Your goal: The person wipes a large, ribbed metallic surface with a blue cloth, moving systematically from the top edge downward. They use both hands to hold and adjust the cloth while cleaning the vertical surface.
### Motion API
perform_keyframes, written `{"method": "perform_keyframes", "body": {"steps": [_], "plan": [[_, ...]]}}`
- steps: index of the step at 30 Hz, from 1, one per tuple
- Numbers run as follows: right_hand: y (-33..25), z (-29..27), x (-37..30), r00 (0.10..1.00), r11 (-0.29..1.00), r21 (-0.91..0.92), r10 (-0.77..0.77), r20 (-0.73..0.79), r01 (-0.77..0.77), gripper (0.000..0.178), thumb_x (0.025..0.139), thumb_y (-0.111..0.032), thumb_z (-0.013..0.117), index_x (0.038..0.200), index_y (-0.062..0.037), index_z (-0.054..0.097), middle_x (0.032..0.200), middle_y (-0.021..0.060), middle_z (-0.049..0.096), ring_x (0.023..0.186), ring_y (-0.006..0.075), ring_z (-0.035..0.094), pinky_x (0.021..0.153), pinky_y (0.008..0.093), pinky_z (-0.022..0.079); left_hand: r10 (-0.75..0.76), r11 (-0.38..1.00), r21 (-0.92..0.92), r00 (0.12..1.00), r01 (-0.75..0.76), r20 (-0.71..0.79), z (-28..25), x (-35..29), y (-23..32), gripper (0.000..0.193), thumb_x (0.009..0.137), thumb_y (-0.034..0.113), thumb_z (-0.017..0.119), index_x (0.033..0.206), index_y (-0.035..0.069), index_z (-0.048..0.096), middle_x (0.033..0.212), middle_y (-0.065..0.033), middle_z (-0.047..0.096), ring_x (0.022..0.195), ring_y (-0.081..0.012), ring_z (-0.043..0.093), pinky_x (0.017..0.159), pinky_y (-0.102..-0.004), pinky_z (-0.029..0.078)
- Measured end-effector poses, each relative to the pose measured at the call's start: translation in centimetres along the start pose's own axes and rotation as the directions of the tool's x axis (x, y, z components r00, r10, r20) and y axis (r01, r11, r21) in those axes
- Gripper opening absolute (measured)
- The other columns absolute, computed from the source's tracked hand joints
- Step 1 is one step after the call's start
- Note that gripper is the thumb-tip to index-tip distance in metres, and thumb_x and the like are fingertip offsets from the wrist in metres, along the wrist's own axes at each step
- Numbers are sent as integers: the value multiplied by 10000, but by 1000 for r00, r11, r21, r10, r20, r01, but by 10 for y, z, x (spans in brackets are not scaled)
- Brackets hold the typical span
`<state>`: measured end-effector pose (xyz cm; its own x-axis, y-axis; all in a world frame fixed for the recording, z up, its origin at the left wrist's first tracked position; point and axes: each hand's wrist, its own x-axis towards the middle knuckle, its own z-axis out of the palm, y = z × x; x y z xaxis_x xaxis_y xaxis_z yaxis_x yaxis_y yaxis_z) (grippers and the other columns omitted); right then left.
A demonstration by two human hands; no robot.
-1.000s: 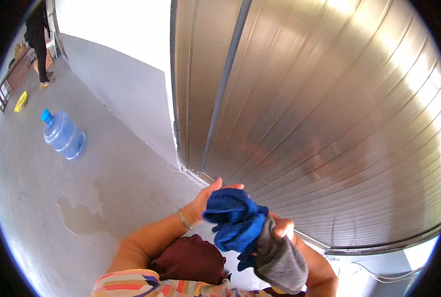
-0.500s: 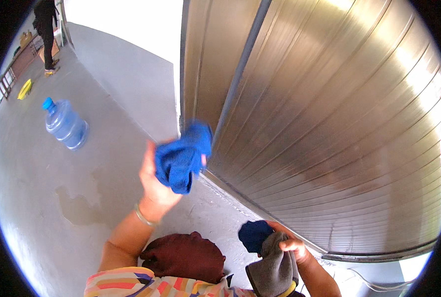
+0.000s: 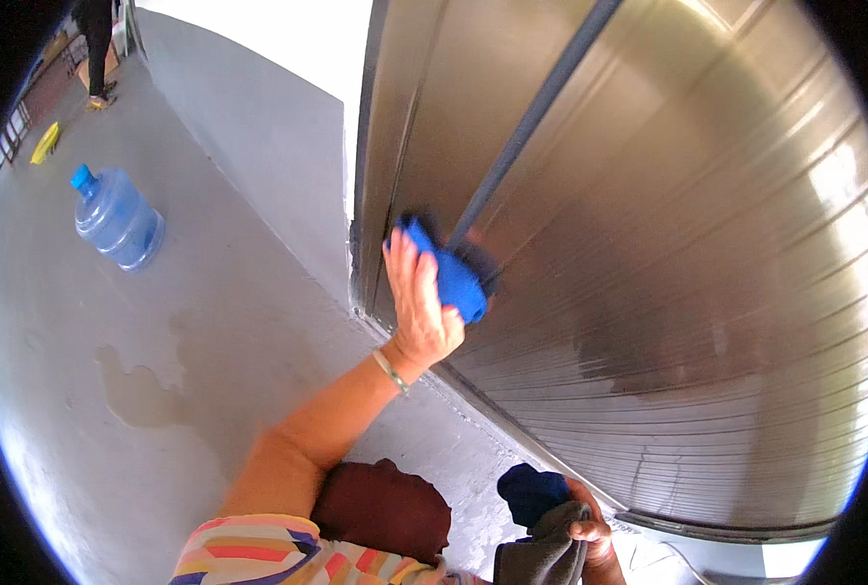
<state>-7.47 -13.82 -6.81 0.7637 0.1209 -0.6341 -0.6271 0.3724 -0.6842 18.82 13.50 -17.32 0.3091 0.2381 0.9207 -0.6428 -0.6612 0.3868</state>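
1. The ribbed metal panel (image 3: 668, 292) is the largest thing, rising ahead and to the right of the left hand (image 3: 419, 307); a dark strip (image 3: 536, 112) runs up it from just beyond that hand.
2. The grey floor (image 3: 229, 331) spreads below and to the left of the left hand, with a wet-looking patch (image 3: 146, 392) on it.
3. A clear blue water jug (image 3: 119, 222) lies or leans, I cannot tell which, well left of the left hand, apart from both arms.
4. Maroon fabric (image 3: 385, 512) sits between the two forearms, nearer the body than the left hand.
5. A grey cloth (image 3: 541, 548) hangs from the right hand (image 3: 590, 526), whose fingers and thumb close on it; low and near the body, this grip probably keeps it clear of the left arm.
6. A bright blue cloth (image 3: 461, 288) is under the left hand, fingers nearly straight and slightly spread over it, apparently to back it flat against the panel.
7. A navy cloth (image 3: 532, 494) bunches just left of the right hand, seemingly caught with the grey one.
8. A pale bracelet (image 3: 391, 372) circles the left wrist.
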Motion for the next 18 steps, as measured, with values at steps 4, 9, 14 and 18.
{"method": "perform_keyframes", "body": {"steps": [4,9,14,18], "plan": [[10,15,-7,994,992,88,-80,-71,86,956,549,-190,766,1409,1,393,1186,267,589,1000,392,640,853,501,552,-453,885,-102,891,455,42,2,-118,-14,687,1005,398,320,1492,-52,140,1535,-311,148,1423,-477,161,1165,-538,137],[11,26,-23,995,995,2,-97,16,97,924,554,-256,782,1343,64,423,1147,210,601,1019,327,617,902,434,514,-917,392,-139,398,909,21,9,-211,-24,629,1014,343,325,1482,-45,167,1496,-258,272,1375,-369,306,1137,-415,237],[4,20,-52,996,990,-110,-88,9,88,969,551,-275,801,1367,46,390,1049,178,647,918,285,662,850,389,548,-944,-330,-616,-237,715,231,24,-164,-6,496,1022,239,361,1462,38,250,1369,-149,429,1219,-259,454,1072,-375,331],[10,10,-49,988,990,-62,-124,90,129,963,566,-217,796,1381,72,373,1258,244,551,1134,363,584,995,465,469,-965,111,-569,226,815,134,21,-74,54,615,1041,291,388,1519,34,99,1467,-148,312,1317,-246,340,1131,-371,234]]}}
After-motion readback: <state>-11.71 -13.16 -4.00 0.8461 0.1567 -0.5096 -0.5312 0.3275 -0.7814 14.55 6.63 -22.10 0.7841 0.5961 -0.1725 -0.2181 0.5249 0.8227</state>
